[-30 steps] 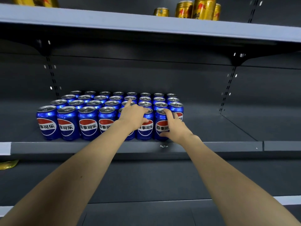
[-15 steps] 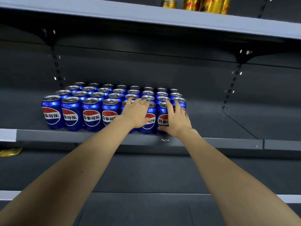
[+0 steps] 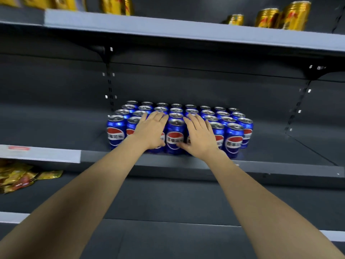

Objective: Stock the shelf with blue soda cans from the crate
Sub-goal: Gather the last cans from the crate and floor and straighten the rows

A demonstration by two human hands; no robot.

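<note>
Several blue soda cans stand packed in rows on the dark middle shelf. My left hand lies flat with straight fingers against the front-row cans left of the block's middle. My right hand lies the same way just right of it. One front can shows between the two hands. Neither hand grips a can. The crate is out of view.
Gold cans stand on the upper shelf overhead. Yellow snack packets lie on the lower shelf at the left. A red price label sits on the pale shelf edge at the left. Bare shelf floor stretches right of the cans.
Both hands have shifted left along the front row, from its right end to its middle, and their fingers have flattened out. The view has swung left, so the cans now sit further right.
</note>
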